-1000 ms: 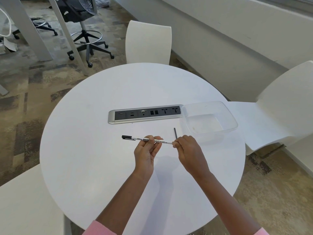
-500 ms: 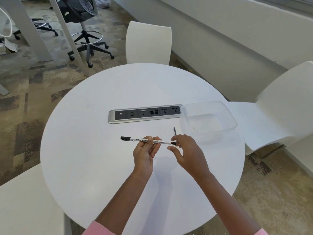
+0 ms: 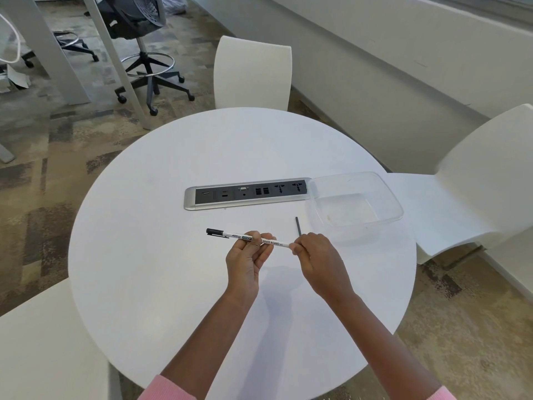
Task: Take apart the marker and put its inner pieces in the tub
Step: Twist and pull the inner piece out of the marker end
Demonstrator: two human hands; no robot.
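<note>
A slim white whiteboard marker (image 3: 271, 241) with a black cap at its left end lies level above the round white table (image 3: 150, 255). My left hand (image 3: 248, 255) pinches its middle. My right hand (image 3: 313, 252) has its fingertips closed on the marker's right end, hiding that end. A thin dark stick (image 3: 298, 226), apparently an inner piece, pokes up from behind my right fingers; whether it lies on the table or is held is unclear. The clear plastic tub (image 3: 386, 194) stands to the right, just beyond my right hand.
A silver power strip (image 3: 190, 201) with black sockets is set into the tabletop behind the marker. White chairs stand at the far side (image 3: 252, 72), the right (image 3: 484, 180) and the near left (image 3: 43, 342). A black office chair (image 3: 138, 27) is on the carpet at the back left.
My right hand opened slightly and let go of the marker's right end half a second ago, then closed its fingertips on it again. The marker stayed level in my left hand.
</note>
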